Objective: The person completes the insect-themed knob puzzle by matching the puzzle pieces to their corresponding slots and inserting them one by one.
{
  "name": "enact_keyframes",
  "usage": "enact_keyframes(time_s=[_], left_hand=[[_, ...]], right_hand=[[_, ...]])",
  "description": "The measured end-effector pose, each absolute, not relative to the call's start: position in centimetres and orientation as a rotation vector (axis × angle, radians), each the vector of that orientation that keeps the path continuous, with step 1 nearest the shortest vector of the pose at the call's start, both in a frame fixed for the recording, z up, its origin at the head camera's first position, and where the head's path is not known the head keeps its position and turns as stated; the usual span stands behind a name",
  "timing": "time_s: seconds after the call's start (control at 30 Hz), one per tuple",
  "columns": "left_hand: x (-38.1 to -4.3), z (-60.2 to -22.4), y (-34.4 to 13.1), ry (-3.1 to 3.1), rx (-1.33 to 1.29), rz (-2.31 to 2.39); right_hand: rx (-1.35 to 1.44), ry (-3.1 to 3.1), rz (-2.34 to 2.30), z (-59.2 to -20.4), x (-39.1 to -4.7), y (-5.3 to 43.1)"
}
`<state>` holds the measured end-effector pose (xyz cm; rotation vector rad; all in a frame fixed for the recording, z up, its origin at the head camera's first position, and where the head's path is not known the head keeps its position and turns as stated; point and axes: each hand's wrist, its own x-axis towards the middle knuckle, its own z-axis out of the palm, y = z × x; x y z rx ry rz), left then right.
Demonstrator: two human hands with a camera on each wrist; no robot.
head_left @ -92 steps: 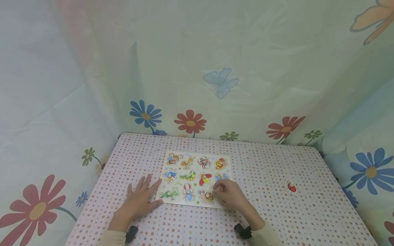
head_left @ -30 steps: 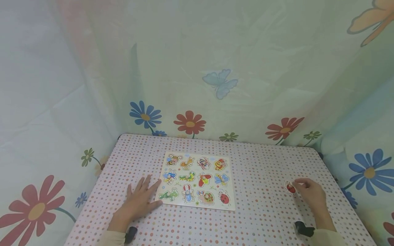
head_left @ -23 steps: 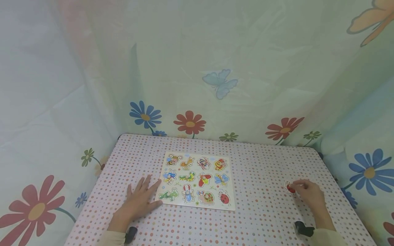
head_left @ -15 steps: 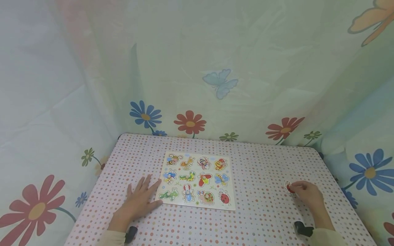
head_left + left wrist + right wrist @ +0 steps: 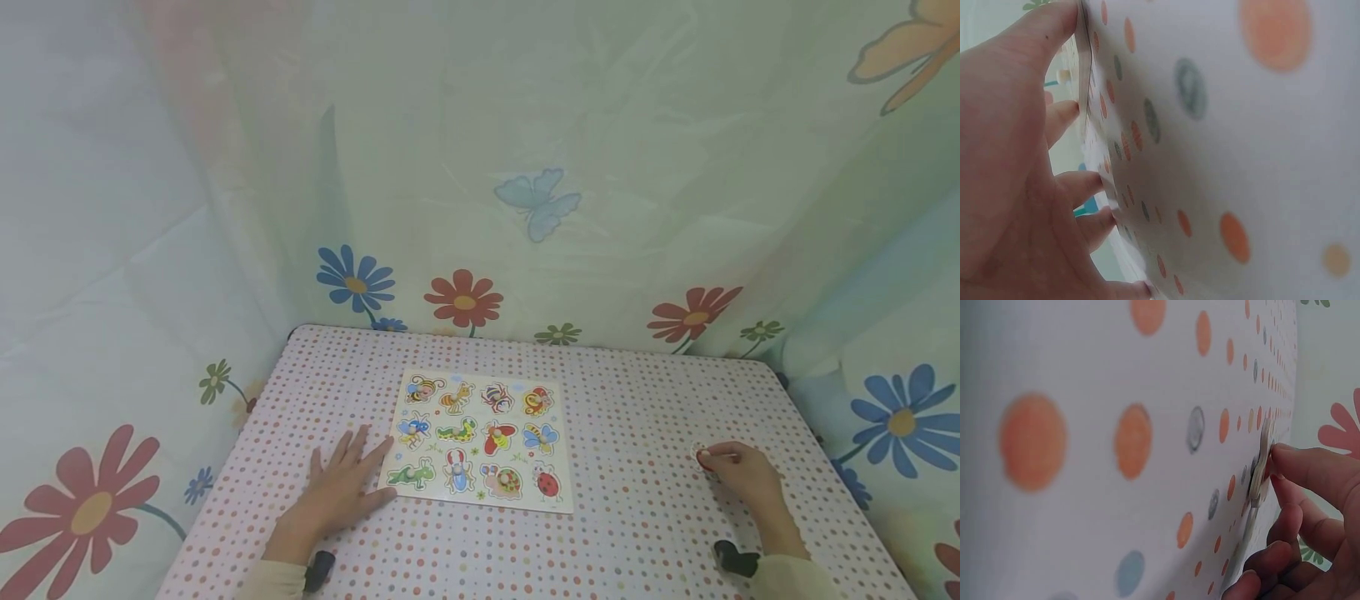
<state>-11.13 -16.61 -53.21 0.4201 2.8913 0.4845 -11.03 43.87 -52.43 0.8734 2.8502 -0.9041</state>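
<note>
My right hand (image 5: 750, 479) pinches a small red ladybug puzzle piece (image 5: 701, 454) between thumb and fingertips at the right of the table. In the right wrist view the piece (image 5: 1262, 465) shows edge-on, close over the cloth, partly covered by the fingers. My left hand (image 5: 333, 487) lies flat with fingers spread, thumb and index finger at the left edge of the puzzle board (image 5: 480, 502). Knobbed insect pieces fill most of the board, among them a snail (image 5: 501, 481) and a caterpillar (image 5: 456, 431). A ladybug picture (image 5: 547, 483) fills its lower right corner.
A dotted cloth (image 5: 630, 408) covers the table, which ends at a back edge against a curtain (image 5: 615, 208) printed with flowers and butterflies. More curtain hangs at both sides. Black wrist straps (image 5: 320, 571) show near both sleeves.
My right hand has gone from the board's lower right corner to the ladybug piece, taken hold of it and shifted it slightly left. My left hand has stayed in place.
</note>
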Motion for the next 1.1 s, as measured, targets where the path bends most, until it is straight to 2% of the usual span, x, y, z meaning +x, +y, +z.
enact_keyframes(time_s=[0.33,0.63,1.1], left_hand=[[-11.2,-52.9,-16.4,2.899,0.422,0.482],[-11.1,-52.7,-16.5,2.882,0.418,0.503],[-11.3,-53.4,-16.7,2.884,0.426,0.504]], right_hand=[[0.875,2.865,-0.865,-54.6,-11.8,45.4],[0.833,2.871,-0.895,-52.2,-11.0,43.3],[0.476,2.958,-0.921,-50.3,-10.8,40.2]])
